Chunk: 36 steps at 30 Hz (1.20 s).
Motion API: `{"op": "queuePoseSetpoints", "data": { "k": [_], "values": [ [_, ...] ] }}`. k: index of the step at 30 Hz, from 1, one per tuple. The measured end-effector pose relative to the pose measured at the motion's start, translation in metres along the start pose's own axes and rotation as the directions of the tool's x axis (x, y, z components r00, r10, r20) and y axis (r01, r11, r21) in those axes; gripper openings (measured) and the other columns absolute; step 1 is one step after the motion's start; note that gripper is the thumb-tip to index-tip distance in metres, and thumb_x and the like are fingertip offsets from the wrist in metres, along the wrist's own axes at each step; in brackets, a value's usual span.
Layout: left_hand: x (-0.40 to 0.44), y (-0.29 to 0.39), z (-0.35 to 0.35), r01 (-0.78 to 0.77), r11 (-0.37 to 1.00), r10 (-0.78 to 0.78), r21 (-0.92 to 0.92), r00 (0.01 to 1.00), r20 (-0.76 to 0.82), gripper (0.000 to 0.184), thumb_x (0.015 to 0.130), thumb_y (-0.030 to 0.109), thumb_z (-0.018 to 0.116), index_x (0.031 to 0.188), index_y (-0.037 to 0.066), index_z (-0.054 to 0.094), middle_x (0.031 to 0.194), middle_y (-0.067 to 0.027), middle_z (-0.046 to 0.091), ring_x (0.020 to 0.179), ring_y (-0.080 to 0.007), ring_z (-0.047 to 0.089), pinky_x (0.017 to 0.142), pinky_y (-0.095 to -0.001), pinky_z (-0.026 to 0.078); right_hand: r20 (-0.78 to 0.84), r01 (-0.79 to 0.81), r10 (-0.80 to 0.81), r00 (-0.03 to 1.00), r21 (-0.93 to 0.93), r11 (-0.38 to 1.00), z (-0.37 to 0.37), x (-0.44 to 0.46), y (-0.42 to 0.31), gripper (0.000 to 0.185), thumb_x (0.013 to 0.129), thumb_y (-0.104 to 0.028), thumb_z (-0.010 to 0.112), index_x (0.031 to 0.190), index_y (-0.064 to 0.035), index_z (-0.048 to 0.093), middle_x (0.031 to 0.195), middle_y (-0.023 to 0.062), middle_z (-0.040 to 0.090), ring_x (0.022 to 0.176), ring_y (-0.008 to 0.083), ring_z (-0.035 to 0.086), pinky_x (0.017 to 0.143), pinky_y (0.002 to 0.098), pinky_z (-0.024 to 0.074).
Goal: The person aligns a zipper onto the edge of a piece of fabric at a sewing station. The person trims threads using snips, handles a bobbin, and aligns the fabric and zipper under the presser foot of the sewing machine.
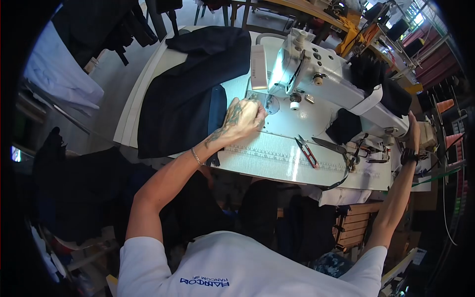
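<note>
My left hand [242, 118] is closed beside the needle area of a white sewing machine [321, 64]. Its fingertips are pinched together, and whatever they hold is too small or hidden to make out. Dark fabric [183, 94] lies spread left of this hand, with a smoother dark blue strip [216, 106] by the wrist. At the machine's right end, where the handwheel sits, my right hand [413, 131] reaches up against it. That hand shows edge-on, so its finger grip is hidden. A lit needle plate [271, 105] lies just right of my left fingertips.
Red-handled thread snips [308, 152] and a dark blade-like tool [329, 145] lie near the table's front edge, by a printed ruler [267, 152]. A black pad [344, 126] sits under the machine arm. Thread spools [445, 105] stand far right; white cloth [59, 74] hangs left.
</note>
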<state>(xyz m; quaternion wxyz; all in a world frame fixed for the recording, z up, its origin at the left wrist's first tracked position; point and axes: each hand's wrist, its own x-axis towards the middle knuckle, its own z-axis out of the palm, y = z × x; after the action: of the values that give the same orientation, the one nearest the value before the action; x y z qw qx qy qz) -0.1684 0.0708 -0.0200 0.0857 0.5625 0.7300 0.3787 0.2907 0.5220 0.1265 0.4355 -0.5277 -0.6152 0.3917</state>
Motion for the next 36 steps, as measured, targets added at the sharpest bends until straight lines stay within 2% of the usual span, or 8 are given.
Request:
{"op": "queuePoseSetpoints", "data": {
  "k": [5,6,8,20,23,27,29,36],
  "values": [
    [0.001,-0.005,-0.001,-0.037,0.999,0.037,0.017,0.999,-0.004,0.023,0.1,0.02,0.073,0.091,-0.001,0.077,0.079,-0.0197,0.076,0.073,-0.0291,0.077,0.079,-0.0428,0.059,0.158,0.184,-0.424,0.892,0.729,0.659,-0.048,0.011,0.067,0.05,0.103,-0.026,0.06,0.143,0.0013,0.067,0.146,0.0246,0.068,0.143,0.0351,0.061,0.123,0.0484,0.045],
    [0.0,-0.006,-0.002,-0.026,0.999,0.026,0.02,1.0,-0.014,0.023,0.1,0.02,0.073,0.091,-0.001,0.077,0.079,-0.0197,0.076,0.073,-0.0291,0.077,0.079,-0.0428,0.059,0.435,0.011,-0.797,0.419,0.876,0.483,-0.078,0.053,0.084,0.044,0.107,-0.026,0.054,0.136,0.0012,0.071,0.141,0.0246,0.07,0.139,0.0361,0.063,0.123,0.0511,0.0446],
    [0.0,-0.007,-0.001,-0.091,0.995,0.092,0.042,0.995,-0.046,0.025,0.101,0.022,0.073,0.091,0.0,0.077,0.079,-0.019,0.076,0.071,-0.031,0.077,0.076,-0.0437,0.06,-0.136,0.271,-0.234,0.963,0.473,0.838,-0.065,0.047,0.066,0.044,0.111,-0.034,0.054,0.129,0.0004,0.075,0.131,0.0212,0.074,0.131,0.0324,0.068,0.121,0.0468,0.0463],
    [-0.035,0.027,0.005,-0.332,0.927,0.311,0.176,0.94,0.138,0.008,0.1,0.015,0.071,0.098,0.007,0.069,0.093,-0.01,0.071,0.097,-0.0296,0.066,0.093,-0.0447,0.042,-0.041,0.255,-0.369,0.928,-0.653,0.713,-0.008,-0.004,-0.008,0.065,0.11,-0.052,0.055,0.138,0.0045,0.071,0.129,0.02,0.077,0.114,0.0277,0.072,0.102,0.0393,0.0516],
    [-0.048,0.034,0.012,-0.33,0.923,0.309,0.198,0.942,0.127,0.008,0.1,0.014,0.07,0.098,0.006,0.069,0.093,-0.0102,0.071,0.096,-0.0297,0.066,0.093,-0.0452,0.043,-0.379,0.466,-0.623,0.684,-0.429,0.773,0.028,-0.119,-0.047,0.05,0.111,-0.043,0.062,0.124,0.0036,0.075,0.108,0.0104,0.078,0.1,0.0208,0.068,0.094,0.0363,0.0523],
    [-0.051,0.032,0.018,-0.298,0.946,0.284,0.13,0.952,0.114,0.01,0.099,0.016,0.071,0.097,0.006,0.069,0.092,-0.0101,0.071,0.095,-0.0291,0.066,0.092,-0.0442,0.043,-0.103,0.478,-0.466,0.879,0.206,0.854,0.127,-0.282,-0.036,0.017,0.109,-0.019,0.072,0.109,-0.0032,0.079,0.095,0.0013,0.072,0.078,0.0081,0.058,0.07,0.0247,0.0456],
    [-0.05,0.032,0.017,-0.303,0.948,0.292,0.097,0.949,0.117,0.011,0.099,0.016,0.07,0.098,0.006,0.07,0.091,-0.0101,0.071,0.094,-0.029,0.066,0.091,-0.0439,0.043,0.442,0.576,-0.469,0.764,-0.14,0.806,0.17,-0.319,-0.029,0.014,0.104,-0.014,0.075,0.107,-0.0012,0.08,0.091,0.0039,0.074,0.08,0.0097,0.064,0.074,0.0251,0.051],
    [-0.051,0.038,0.018,-0.262,0.956,0.253,0.129,0.964,0.079,0.01,0.097,0.016,0.071,0.094,0.007,0.072,0.088,-0.0111,0.072,0.092,-0.029,0.067,0.089,-0.0435,0.042,0.536,0.413,-0.354,0.766,0.01,0.911,0.339,-0.328,-0.017,0.037,0.096,-0.033,0.082,0.104,0.0033,0.081,0.077,0.0142,0.074,0.066,0.0208,0.066,0.066,0.0385,0.0526]
  ]
}}
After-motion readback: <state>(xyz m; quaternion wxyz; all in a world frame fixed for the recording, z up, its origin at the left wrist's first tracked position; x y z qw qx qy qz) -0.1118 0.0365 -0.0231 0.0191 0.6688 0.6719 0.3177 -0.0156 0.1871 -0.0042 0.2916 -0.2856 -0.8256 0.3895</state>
